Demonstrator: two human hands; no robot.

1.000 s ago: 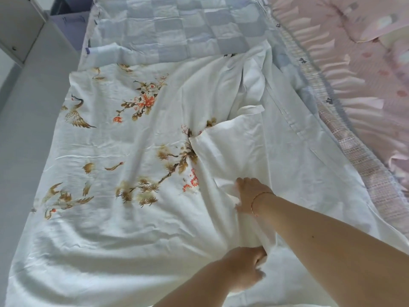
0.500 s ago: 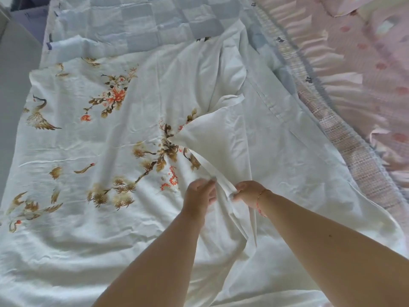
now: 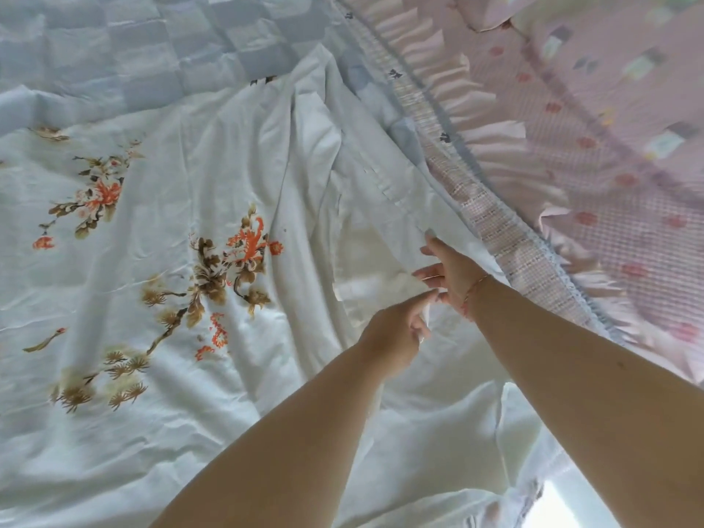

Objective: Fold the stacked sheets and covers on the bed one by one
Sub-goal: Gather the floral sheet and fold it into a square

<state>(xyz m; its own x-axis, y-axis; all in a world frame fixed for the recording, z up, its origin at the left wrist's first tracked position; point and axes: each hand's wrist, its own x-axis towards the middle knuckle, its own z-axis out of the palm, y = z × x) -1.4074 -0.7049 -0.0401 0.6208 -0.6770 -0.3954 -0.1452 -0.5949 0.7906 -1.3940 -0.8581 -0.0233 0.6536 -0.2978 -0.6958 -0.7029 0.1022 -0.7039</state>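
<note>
Two hands meet on the white embroidered sheet (image 3: 160,283), and from my remote seat I read the fingers first. My right hand (image 3: 451,274) has its fingers spread apart and fairly straight, tips reaching along the sheet's seamed edge; whether any of them pinch the cloth I cannot tell. My left hand (image 3: 396,333) is curled, its fingertips nipping a small fold of the same white cloth just beside the right wrist, which wears a thin red bracelet (image 3: 472,291). Both bare forearms run in from the lower edge. Orange flowers and brown pine sprigs mark the sheet, spread rumpled across the bed. Beyond it lies a blue checked quilt (image 3: 152,43); to the right, a pink ruffled cover (image 3: 609,154).
</note>
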